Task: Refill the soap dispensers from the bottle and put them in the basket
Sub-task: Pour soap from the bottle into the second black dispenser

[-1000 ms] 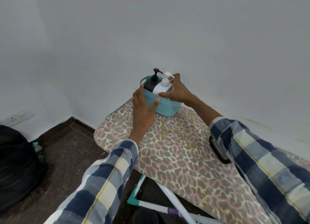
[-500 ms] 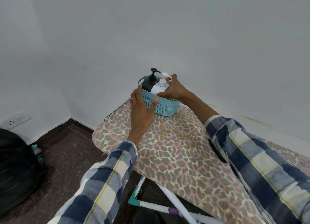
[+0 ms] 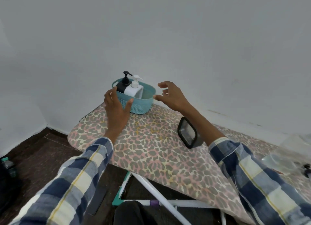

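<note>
A person in a checked shirt is working at a leopard-print ironing board point(image 3: 151, 150) set against a white wall. The left hand point(image 3: 116, 106) is cupping the near left corner of the teal basket point(image 3: 143, 105), fingers spread along its side and thumb lying against the woven front wall. The right hand point(image 3: 171, 95) is hovering just beside the basket's right end, fingers parted and loosely curved, holding nothing; whether the thumb tip is brushing the rim is hard to tell from this angle. Inside the basket, a black soap dispenser point(image 3: 123, 85) and a white soap dispenser point(image 3: 133, 89) are standing upright side by side at the left end, pump heads rising above the rim. A dark-rimmed clear container point(image 3: 187, 133) is lying tilted on the board under the right forearm, well apart from the basket. A clear, blurred object point(image 3: 282, 159), possibly the refill bottle, is sitting at the board's right edge. On the dark floor at left, a small green-capped water bottle point(image 3: 8, 165) is standing beside a black bag
</note>
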A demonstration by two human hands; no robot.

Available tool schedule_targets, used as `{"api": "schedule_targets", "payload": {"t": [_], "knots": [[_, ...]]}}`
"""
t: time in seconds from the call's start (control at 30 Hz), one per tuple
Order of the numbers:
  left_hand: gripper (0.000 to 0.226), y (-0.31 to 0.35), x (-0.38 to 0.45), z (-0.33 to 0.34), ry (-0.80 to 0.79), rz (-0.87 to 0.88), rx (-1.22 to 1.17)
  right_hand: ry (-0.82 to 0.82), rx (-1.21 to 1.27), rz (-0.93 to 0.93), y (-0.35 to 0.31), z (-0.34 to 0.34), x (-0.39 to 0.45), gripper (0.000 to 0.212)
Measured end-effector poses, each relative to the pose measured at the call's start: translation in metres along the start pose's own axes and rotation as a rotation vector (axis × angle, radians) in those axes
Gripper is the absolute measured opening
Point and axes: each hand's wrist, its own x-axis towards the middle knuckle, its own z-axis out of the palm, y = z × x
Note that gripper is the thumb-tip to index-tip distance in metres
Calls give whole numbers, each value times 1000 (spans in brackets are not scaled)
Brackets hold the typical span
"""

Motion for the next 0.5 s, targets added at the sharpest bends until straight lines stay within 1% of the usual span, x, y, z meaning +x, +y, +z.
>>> {"api": "schedule_targets", "payload": {"t": [0.07, 0.13, 0.2, 0.27, 0.4, 0.5], "knots": [[74, 15, -9, 0, 3, 15, 84, 31, 7, -25, 8, -21, -24, 47], [67, 33, -24, 2, -15, 16, 104, 47, 11, -24, 18, -39, -46, 36], [59, 54, -44, 7, -35, 44, 71, 58, 7, -19, 30, -52, -65, 30], [55, 78, -65, 13, -78, 93, -39, 73, 0, -16, 40, -63, -85, 25], [61, 129, -106, 25, -326, 147, -258, 102, 12, -10, 55, -79, -125, 21], [83, 163, -131, 37, -489, 82, -316, 156, 33, -34, 67, -86, -153, 17]]}}
